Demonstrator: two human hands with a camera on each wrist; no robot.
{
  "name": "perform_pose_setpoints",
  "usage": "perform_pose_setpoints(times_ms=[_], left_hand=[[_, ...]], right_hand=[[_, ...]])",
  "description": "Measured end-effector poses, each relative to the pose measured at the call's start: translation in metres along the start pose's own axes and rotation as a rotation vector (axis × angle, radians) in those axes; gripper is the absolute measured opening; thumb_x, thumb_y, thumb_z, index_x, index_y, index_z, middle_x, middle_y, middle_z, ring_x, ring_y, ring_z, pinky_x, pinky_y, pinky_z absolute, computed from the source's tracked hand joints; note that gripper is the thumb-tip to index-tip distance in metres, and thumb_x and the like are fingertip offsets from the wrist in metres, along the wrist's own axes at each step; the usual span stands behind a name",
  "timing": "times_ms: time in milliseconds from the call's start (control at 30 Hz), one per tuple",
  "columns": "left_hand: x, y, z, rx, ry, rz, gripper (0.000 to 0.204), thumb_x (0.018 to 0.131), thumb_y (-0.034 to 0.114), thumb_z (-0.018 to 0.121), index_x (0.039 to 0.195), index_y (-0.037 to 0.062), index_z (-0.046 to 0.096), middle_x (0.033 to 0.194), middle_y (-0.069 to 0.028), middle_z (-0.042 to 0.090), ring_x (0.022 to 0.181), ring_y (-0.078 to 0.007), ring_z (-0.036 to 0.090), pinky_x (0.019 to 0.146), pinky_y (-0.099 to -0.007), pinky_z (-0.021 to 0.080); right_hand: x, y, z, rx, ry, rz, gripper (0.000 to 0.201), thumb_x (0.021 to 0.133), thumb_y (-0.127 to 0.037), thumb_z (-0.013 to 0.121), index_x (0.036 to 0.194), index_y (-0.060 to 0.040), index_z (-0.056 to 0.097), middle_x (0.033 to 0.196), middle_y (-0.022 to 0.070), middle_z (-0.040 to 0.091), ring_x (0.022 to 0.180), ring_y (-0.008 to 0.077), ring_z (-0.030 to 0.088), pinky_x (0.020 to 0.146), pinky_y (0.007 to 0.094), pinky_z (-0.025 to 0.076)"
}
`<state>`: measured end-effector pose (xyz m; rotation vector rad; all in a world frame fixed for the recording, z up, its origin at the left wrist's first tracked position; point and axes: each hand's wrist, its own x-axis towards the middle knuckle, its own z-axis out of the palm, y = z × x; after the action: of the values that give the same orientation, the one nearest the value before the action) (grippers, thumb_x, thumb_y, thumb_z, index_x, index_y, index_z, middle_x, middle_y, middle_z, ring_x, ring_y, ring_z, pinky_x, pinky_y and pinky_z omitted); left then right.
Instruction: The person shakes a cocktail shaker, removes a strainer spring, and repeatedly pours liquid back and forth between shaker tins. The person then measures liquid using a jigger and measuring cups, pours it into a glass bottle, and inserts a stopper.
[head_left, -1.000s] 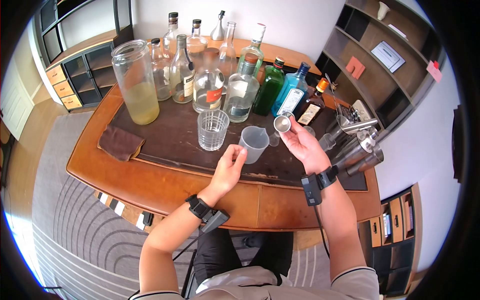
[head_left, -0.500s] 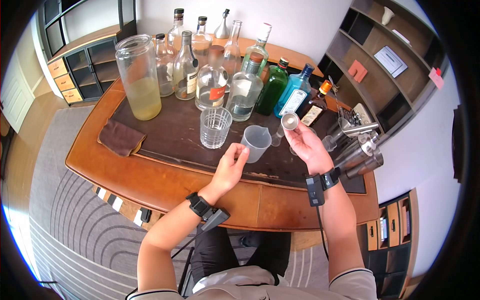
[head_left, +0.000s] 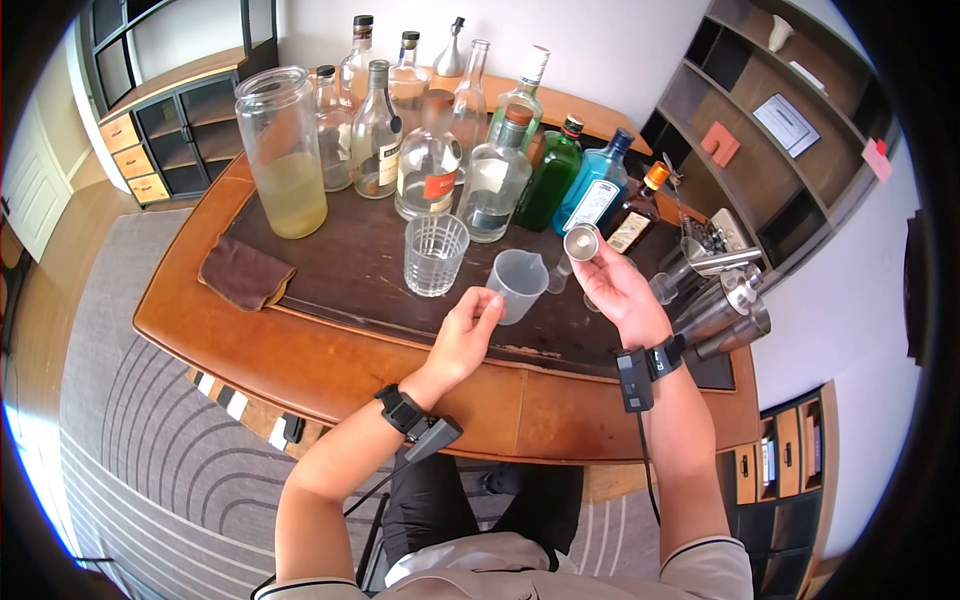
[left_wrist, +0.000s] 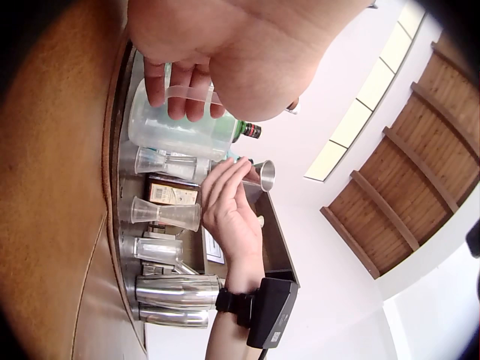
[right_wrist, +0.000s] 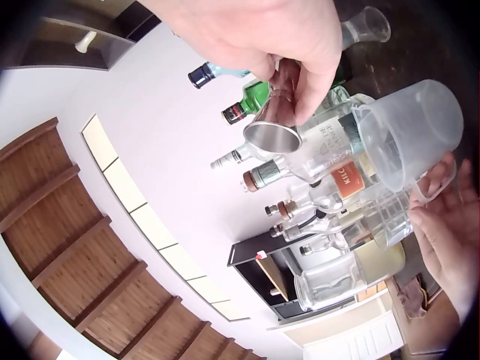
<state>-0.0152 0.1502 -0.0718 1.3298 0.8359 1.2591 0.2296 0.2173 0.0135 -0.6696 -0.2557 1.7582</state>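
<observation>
My left hand (head_left: 462, 335) grips the handle of a translucent plastic measuring jug (head_left: 519, 290), fingers curled through it in the right wrist view. The jug stands upright near the front of the dark desk inlay. My right hand (head_left: 628, 300) pinches a metal double jigger (right_wrist: 274, 133) at its waist, up and to the right of the jug. The jigger's wide mouth faces back toward me in the head view. A cut-patterned drinking glass (head_left: 435, 262) is just left of the jug. Clear hourglass jiggers (left_wrist: 166, 214) stand on the desk beyond my right hand.
Several bottles, among them a green one (head_left: 550, 180) and a blue one (head_left: 598, 185), line the back. A tall jar (head_left: 285, 200) of cloudy yellow liquid and a folded brown cloth (head_left: 245, 273) lie left. Steel shakers (head_left: 722, 312) stand right.
The head view has shifted slightly. My right hand has tilted the jigger a little so its mouth shows more toward me; the left hand keeps its hold on the jug handle.
</observation>
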Motion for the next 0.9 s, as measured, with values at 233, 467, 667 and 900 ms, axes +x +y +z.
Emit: perform_pose_setpoints(times_ms=[233, 467, 667, 900], left_hand=[[-0.003, 0.008, 0.0, -0.007, -0.035, -0.049, 0.033, 0.108, 0.028, 0.05, 0.122, 0.0008, 0.061, 0.112, -0.0073, 0.068, 0.11, -0.0143, 0.062, 0.094, -0.0313, 0.049], [-0.001, 0.005, -0.002, 0.046, -0.072, 0.027, 0.028, 0.106, 0.012, 0.052, 0.129, -0.0036, 0.059, 0.123, -0.011, 0.069, 0.119, -0.0163, 0.06, 0.105, -0.0318, 0.045], [0.0, -0.002, -0.001, 0.096, -0.017, 0.097, 0.027, 0.101, 0.005, 0.057, 0.127, -0.0021, 0.06, 0.121, -0.0159, 0.07, 0.112, -0.0226, 0.067, 0.092, -0.0337, 0.053], [-0.001, -0.002, -0.002, 0.239, 0.047, 0.12, 0.033, 0.095, 0.007, 0.066, 0.126, -0.0002, 0.06, 0.117, -0.015, 0.069, 0.108, -0.0245, 0.068, 0.089, -0.0344, 0.055]], right_hand=[[-0.035, 0.01, 0.041, -0.147, -0.045, -0.072, 0.022, 0.1, -0.014, 0.065, 0.116, -0.0006, 0.06, 0.117, 0.0159, 0.065, 0.108, 0.0282, 0.067, 0.095, 0.0407, 0.059], [-0.086, 0.026, 0.047, -0.611, -0.125, -0.344, 0.046, 0.096, -0.01, 0.07, 0.135, -0.0008, 0.047, 0.112, 0.0111, 0.068, 0.111, 0.0219, 0.066, 0.097, 0.0397, 0.053], [-0.105, 0.005, -0.044, -0.829, 0.067, -0.516, 0.041, 0.094, -0.002, 0.069, 0.133, -0.0054, 0.057, 0.116, 0.0049, 0.07, 0.107, 0.0156, 0.065, 0.094, 0.0325, 0.052], [-0.128, -0.018, -0.096, -0.882, 0.293, -0.628, 0.04, 0.088, 0.004, 0.073, 0.126, 0.0004, 0.061, 0.107, 0.0045, 0.07, 0.102, 0.0114, 0.066, 0.093, 0.0259, 0.051]])
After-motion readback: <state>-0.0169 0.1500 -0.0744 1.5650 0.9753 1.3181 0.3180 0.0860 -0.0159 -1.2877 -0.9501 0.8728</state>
